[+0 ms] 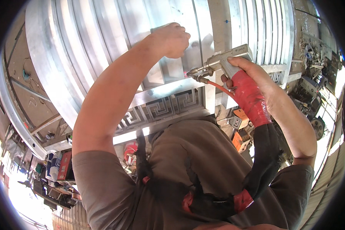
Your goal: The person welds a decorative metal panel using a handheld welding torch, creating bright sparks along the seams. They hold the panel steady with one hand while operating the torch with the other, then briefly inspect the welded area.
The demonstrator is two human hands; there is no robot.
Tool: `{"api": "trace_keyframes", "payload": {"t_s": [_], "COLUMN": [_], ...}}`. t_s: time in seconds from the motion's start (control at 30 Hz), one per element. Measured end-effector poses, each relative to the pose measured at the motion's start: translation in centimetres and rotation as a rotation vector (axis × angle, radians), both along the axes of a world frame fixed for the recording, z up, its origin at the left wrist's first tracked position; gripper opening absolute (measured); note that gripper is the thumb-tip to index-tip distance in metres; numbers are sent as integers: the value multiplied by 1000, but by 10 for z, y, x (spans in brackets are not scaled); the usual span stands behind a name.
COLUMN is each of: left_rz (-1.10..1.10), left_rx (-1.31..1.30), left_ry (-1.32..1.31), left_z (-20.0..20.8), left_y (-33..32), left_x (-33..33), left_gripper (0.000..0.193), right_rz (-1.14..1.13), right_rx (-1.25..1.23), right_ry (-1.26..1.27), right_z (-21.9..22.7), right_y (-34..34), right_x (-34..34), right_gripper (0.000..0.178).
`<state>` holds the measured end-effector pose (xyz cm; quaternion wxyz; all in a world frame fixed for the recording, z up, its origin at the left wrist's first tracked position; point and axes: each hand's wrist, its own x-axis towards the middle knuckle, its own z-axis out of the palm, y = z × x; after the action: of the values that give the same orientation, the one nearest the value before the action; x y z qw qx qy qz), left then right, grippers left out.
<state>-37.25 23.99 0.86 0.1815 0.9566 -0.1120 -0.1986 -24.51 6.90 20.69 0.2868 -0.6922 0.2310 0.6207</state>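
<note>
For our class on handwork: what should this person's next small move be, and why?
Perhaps steady the nozzle at the metal crossbar: the right hand grips the welding gun with its tip close to that bar, while the fisted left hand is off the gun.

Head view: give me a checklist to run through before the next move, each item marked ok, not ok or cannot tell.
1. Right hand firmly on the gun: ok, thumb on top, fingers curled around it.
2. Left hand apart from the nozzle: ok, it is a fist over the panel, with a gap between.
3. Left hand empty: cannot tell, the curled fingers hide the palm.
4. Both hands gloved: not ok, both are bare.
5. Nozzle touching the panel: cannot tell, only one view.
6. Orange hose attached at the gun's front: ok, it curves back toward the red tape.
</note>
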Motion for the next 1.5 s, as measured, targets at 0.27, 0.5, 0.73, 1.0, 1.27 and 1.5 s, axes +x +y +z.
{"api": "trace_keyframes", "payload": {"t_s": [0.27, 0.5, 0.73, 1.0, 1.27, 1.5], "left_rz": [-1, 12, -3, 6, 623, 1162], "left_rx": [-22, -32, -14, -47, -884, -1440], "left_ry": [60, 41, 39, -43, -45, 419], "left_z": [0, -4, -5, -5, 78, 167], "left_y": [-2, -2, -1, 2, -49, -185], "left_x": [6, 5, 5, -4, -162, -359], "left_gripper": [25, 24, 24, 23, 21, 37], "right_rz": [-19, -32, -35, -91, -153, -412], "right_rx": [-37, -23, -16, -22, 88, 211], "right_ry": [34, 58, 52, -23, -129, -5], "right_z": [-8, -12, -12, 5, 25, 19], "right_y": [0, -2, -2, -1, -41, -87], "right_x": [7, 6, 4, -1, -2, -6], "right_gripper": [34, 34, 35, 37, 48, 50]}}
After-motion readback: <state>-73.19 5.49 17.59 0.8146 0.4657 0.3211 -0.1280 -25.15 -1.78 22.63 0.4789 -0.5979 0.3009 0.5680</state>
